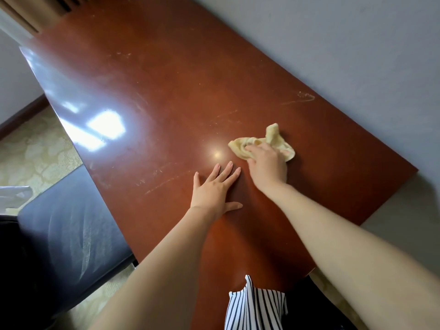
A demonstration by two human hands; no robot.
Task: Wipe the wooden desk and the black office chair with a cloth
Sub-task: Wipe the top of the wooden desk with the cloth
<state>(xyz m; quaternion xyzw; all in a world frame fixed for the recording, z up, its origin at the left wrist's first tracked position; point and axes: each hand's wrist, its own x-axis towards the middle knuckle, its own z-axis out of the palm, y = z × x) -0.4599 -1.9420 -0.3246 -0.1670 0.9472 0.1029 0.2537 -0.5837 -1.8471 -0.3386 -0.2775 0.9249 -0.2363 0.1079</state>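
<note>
Glossy reddish-brown wooden desk (166, 91) bears left hand (214, 189) flat, fingers spread; at its two o'clock, right hand (267, 164) clamps crumpled yellow cloth (273, 136).

Glossy red-brown desk (166, 91) fills the view, scuffed with pale scratches and catching bright glare on its left side. Crumpled cream cloth (273, 139) lies bunched on it toward the right. The black chair (66, 234) sits tight against the desk's left edge.
</note>
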